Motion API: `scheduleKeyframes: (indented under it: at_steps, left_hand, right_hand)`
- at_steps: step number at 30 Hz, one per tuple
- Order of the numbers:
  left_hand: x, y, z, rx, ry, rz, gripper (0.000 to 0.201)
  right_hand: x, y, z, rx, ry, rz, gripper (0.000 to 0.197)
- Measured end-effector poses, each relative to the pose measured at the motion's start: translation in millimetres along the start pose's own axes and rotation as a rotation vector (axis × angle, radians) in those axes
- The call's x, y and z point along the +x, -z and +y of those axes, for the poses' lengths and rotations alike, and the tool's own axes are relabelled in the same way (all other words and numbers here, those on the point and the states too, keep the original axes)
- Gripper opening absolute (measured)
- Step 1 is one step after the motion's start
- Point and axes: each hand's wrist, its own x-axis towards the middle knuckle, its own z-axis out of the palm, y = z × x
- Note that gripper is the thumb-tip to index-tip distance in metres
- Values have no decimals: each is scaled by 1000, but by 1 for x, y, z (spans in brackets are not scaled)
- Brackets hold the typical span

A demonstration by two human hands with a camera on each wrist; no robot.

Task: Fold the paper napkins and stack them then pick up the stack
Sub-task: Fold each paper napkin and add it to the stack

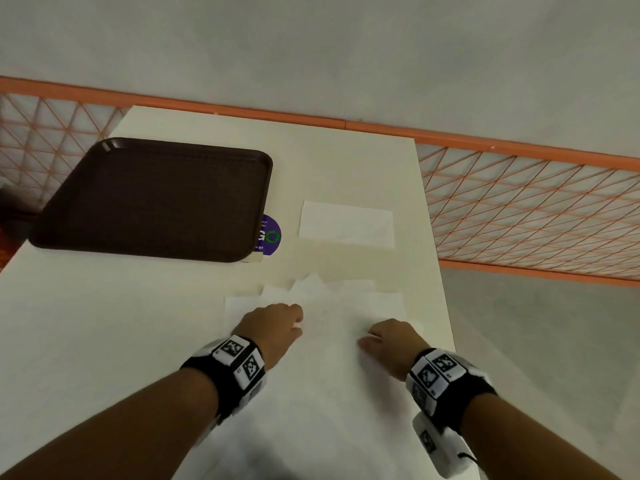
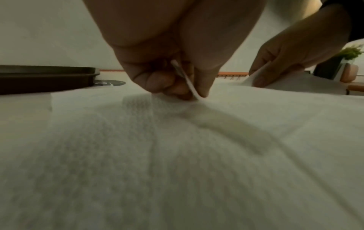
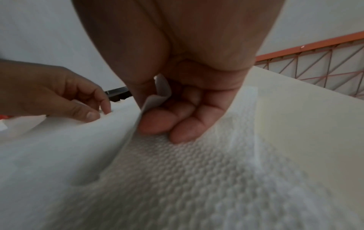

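Brown plastic tray (image 1: 152,199) sits at the far left of the white desk (image 1: 86,323), a purple round sticker (image 1: 270,237) peeking from under its right edge; right of the sticker lies one folded napkin (image 1: 346,224), a flat rectangle with its long axis running left to right. Nearer the person than that folded napkin, a loose pile of unfolded napkins (image 1: 322,358) spreads across the desk, with the top sheet (image 2: 226,109) caught at both sides. The left hand (image 1: 273,323) pinches the sheet's left edge between thumb and curled fingers, the paper standing up in its grip in the left wrist view; the right hand (image 1: 391,337) pinches the right edge in the same way, the sheet curling over its fingertips (image 3: 155,123). Both hands stand about level, so neither is clearly nearer the folded napkin, which lies straight ahead of them, farther from the person. Judging from this, the fold in hand would carry the held edge across the sheet, and the finished piece would then travel forward onto the folded napkin. An orange mesh railing (image 1: 519,209) runs beyond the desk at right
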Motion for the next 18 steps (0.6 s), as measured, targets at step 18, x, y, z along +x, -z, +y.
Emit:
scheduleKeyframes:
  at_steps: [18]
  left_hand:
    - [-34, -70, -1, 246, -165, 127, 68]
  right_hand:
    - [-28, -67, 3, -480, 252, 151, 57]
